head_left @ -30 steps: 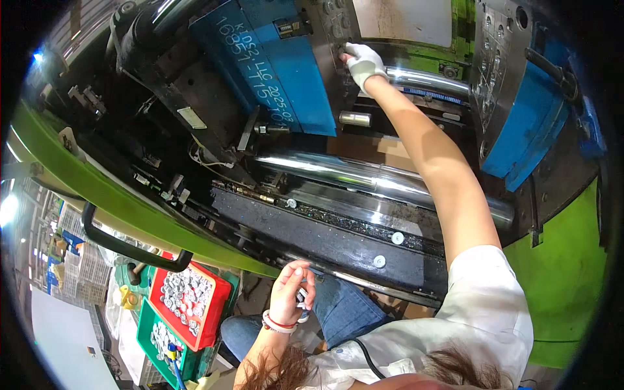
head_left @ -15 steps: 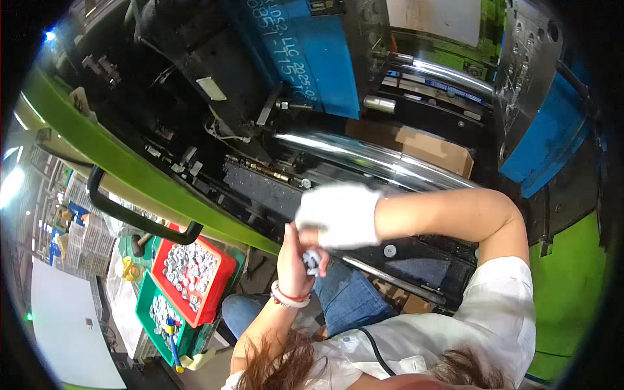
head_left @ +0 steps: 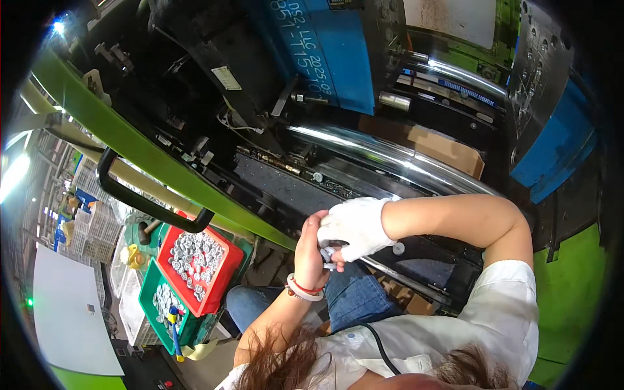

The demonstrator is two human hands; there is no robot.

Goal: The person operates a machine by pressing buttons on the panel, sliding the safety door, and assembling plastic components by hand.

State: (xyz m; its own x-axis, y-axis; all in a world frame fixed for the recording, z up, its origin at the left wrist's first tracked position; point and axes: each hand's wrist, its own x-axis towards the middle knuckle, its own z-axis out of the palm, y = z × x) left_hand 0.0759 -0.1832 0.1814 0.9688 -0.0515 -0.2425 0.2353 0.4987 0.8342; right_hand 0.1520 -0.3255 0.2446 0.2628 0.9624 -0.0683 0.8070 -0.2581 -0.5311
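My bare left hand (head_left: 310,258), with a red and a pale bracelet at the wrist, cups several small light-grey moulded pieces (head_left: 329,254). Over it comes my right hand (head_left: 357,227) in a white glove with bare fingertips. Its fingers are bent down against the same pieces, and the two hands touch. The palm of the left hand and part of the right fingers are hidden. Both hands are above my lap, at the near side of an open machine.
Polished steel bars (head_left: 403,162) cross the machine between blue mould blocks (head_left: 338,58). On the left, a red tray (head_left: 220,286) and a green tray (head_left: 148,289) hold many grey pieces; a blue-and-yellow tool (head_left: 174,331) lies across the green one. A black handle (head_left: 146,205) juts from the green door frame.
My right hand, blurred before, has come down onto the pieces in my left hand, its fingertips now at them. The whole view has shifted slightly.
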